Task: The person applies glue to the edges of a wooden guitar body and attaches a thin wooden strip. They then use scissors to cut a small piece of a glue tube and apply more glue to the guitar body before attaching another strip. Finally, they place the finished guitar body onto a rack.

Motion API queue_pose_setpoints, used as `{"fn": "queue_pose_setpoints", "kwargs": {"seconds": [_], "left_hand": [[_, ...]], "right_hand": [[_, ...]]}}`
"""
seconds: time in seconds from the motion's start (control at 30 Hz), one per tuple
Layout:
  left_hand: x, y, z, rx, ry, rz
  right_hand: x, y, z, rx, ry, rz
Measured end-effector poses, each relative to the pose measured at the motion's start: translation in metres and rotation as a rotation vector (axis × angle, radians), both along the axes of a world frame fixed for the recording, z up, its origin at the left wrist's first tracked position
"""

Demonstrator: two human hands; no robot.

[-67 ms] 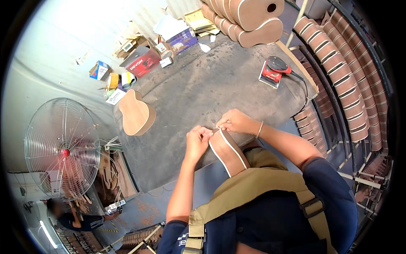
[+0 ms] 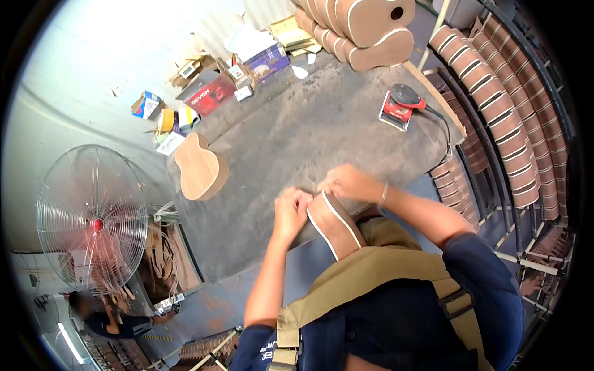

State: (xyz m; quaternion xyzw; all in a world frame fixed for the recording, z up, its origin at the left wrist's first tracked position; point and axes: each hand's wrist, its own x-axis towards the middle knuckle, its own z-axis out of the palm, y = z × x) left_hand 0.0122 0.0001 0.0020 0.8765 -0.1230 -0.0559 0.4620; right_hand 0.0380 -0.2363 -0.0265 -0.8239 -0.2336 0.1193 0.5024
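We've got the guitar body (image 2: 335, 226) by the table (image 2: 266, 142) edge, left hand (image 2: 289, 214) and right hand (image 2: 351, 184) bunched at its far end; can't tell if they're pinching. Probably light, stiff, easily dinged, so we'd cup the brown side, sparing the white trim (image 2: 353, 230).

white lettering (image 2: 200, 99) marks red box (image 2: 218, 94) and navy shirt (image 2: 396, 309).
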Motion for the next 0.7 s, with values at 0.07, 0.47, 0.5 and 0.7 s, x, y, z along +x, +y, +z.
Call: {"fn": "queue_pose_setpoints", "kwargs": {"seconds": [0.07,0.47,0.5,0.7], "left_hand": [[-0.025,0.001,0.004,0.066,-0.237,-0.072],[-0.047,-0.003,0.001,0.195,-0.406,-0.063],[-0.061,-0.005,-0.001,0.211,-0.462,-0.084],[-0.12,-0.014,-0.028,0.095,-0.506,-0.229]], "right_hand": [[-0.034,-0.002,0.018,-0.123,-0.21,-0.018],[-0.039,-0.01,0.02,0.079,-0.389,0.076],[-0.057,-0.012,0.024,0.117,-0.435,0.063],[-0.117,-0.041,-0.005,-0.037,-0.457,0.187]]}}
